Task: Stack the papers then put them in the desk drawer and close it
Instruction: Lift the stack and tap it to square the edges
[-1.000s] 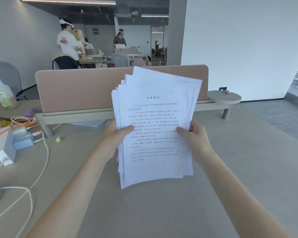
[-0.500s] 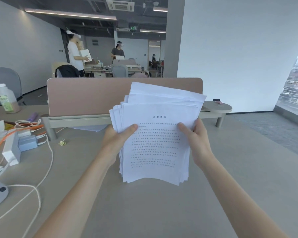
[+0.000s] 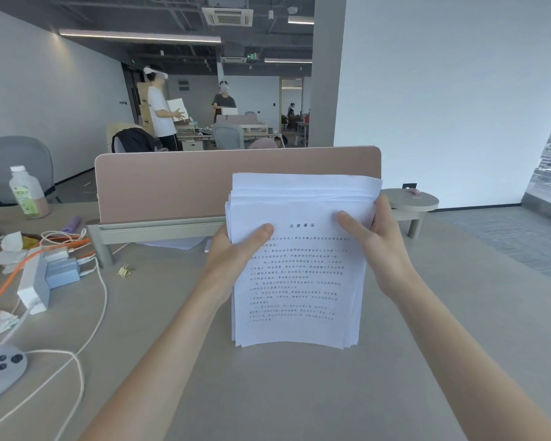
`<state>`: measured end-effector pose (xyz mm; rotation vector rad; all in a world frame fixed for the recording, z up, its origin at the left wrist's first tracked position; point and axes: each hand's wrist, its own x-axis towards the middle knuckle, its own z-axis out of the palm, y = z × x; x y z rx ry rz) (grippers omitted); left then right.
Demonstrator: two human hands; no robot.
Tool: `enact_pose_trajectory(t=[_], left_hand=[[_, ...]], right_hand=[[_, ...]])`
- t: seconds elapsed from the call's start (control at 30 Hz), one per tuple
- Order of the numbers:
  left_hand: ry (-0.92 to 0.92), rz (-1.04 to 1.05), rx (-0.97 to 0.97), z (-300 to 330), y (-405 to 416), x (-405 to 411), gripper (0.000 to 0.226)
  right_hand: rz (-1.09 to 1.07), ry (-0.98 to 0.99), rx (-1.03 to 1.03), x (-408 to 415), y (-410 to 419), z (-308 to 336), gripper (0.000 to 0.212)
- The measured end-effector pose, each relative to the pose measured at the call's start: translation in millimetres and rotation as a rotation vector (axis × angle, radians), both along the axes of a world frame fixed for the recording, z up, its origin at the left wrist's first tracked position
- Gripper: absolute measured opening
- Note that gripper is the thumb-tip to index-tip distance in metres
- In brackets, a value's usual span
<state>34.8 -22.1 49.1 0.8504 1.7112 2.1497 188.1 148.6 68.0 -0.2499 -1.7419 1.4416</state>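
A stack of white printed papers (image 3: 299, 281) stands upright on its bottom edge on the grey desk (image 3: 299, 393). My left hand (image 3: 233, 259) grips its left side, thumb across the front sheet. My right hand (image 3: 379, 246) grips the upper right side, thumb on the front. The sheets' top edges are still slightly fanned and curl backward. No desk drawer shows in this view.
A pink divider panel (image 3: 178, 183) stands behind the papers. At left lie a power strip with chargers (image 3: 45, 278), orange and white cables (image 3: 86, 313), a grey controller (image 3: 0, 367), a binder clip (image 3: 124, 271) and a bottle (image 3: 27, 192). People stand in the far background.
The papers went from held up and fanned to standing on the desk with edges more aligned. Both hands slid higher up the sides. The camera tilted upward.
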Motion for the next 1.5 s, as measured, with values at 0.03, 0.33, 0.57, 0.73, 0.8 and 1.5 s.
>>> enact_pose_trajectory(t=[0.03, 0.33, 0.57, 0.73, 0.8, 1.5], left_hand=[[0.002, 0.001, 0.003, 0, 2, 1, 0.025], [-0.022, -0.045, 0.023, -7, 13, -3, 0.019], [-0.071, -0.081, 0.004, -18, 12, -11, 0.028], [-0.101, -0.1, -0.022, -29, 15, -9, 0.021], [-0.098, -0.111, -0.025, -32, 16, -8, 0.015], [-0.139, -0.13, -0.177, -76, 13, -2, 0.027]], right_hand=[[0.006, -0.01, 0.019, 1, 2, 1, 0.041], [-0.119, -0.046, 0.421, 1, 9, 11, 0.095], [-0.247, -0.167, 0.63, -2, 16, 10, 0.064], [-0.307, -0.192, 0.613, -1, 21, 6, 0.042], [-0.314, -0.176, 0.605, 1, 22, 5, 0.04], [-0.016, -0.111, -0.153, -1, 16, -49, 0.038]])
